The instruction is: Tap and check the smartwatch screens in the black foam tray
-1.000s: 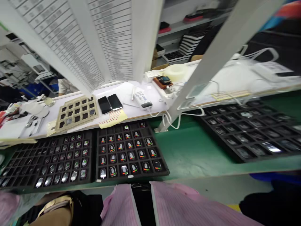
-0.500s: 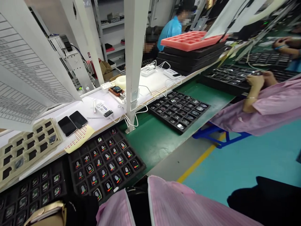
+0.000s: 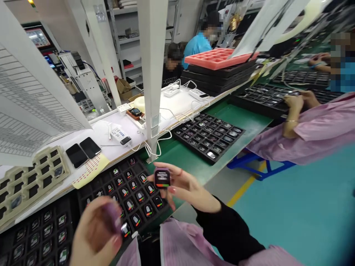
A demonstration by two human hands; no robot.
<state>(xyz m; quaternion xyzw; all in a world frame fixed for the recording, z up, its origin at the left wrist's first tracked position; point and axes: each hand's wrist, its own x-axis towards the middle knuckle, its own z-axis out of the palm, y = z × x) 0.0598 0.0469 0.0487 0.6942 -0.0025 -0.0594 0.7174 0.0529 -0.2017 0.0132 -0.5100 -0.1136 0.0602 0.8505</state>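
Note:
My right hand grips a smartwatch between thumb and fingers, above the right edge of the near tray. Its dark face is turned to me, showing white text and an orange-and-green strip. Lower left, my left hand curls around a thin purple thing that is smeared by motion, so its kind is unclear. Beneath both hands lies a black compartment tray with several watch faces, many lit with orange and green. Another black tray of watches sits to its left, partly behind my left hand.
Two phones, a beige tray and a yellow sticker sheet lie on the white shelf. A white post rises from its edge. Further right are another watch tray, stacked trays and a co-worker's hands.
Both my hands have come into view over the near tray, the right one holding a smartwatch. The gold watch on a wrist at the lower left is out of sight. The camera view has shifted slightly.

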